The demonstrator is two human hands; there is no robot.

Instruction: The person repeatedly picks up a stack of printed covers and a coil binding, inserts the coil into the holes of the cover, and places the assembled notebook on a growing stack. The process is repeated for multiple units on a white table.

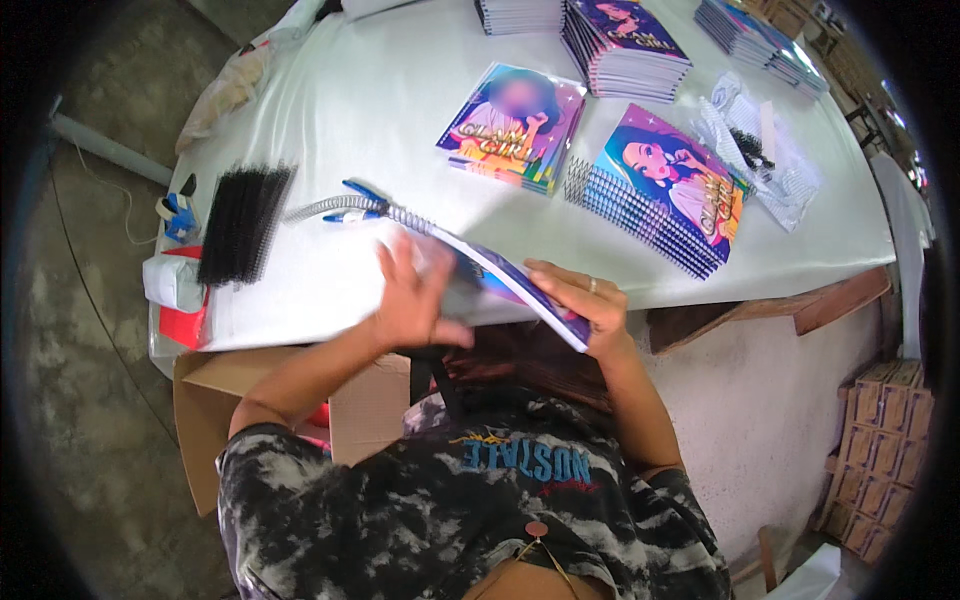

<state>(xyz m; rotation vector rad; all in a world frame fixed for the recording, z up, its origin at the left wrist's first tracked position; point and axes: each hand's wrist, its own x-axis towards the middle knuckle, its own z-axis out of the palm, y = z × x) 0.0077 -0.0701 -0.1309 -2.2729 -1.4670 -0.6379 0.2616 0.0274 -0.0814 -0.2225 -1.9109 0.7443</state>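
Observation:
My right hand grips the end of a notebook, held edge-up above the near side of the table. A wire spiral coil runs out from the notebook's far-left end and trails leftward over the table. My left hand, slightly blurred, is beside the notebook with its fingers spread and nothing held in it. Blue-handled pliers lie by the coil, which partly covers them.
On the white table, a bundle of black coils lies left. Colourful notebooks and coil-bound ones lie ahead, with taller stacks behind. A plastic bag holds small black pieces. An open cardboard box stands below the edge.

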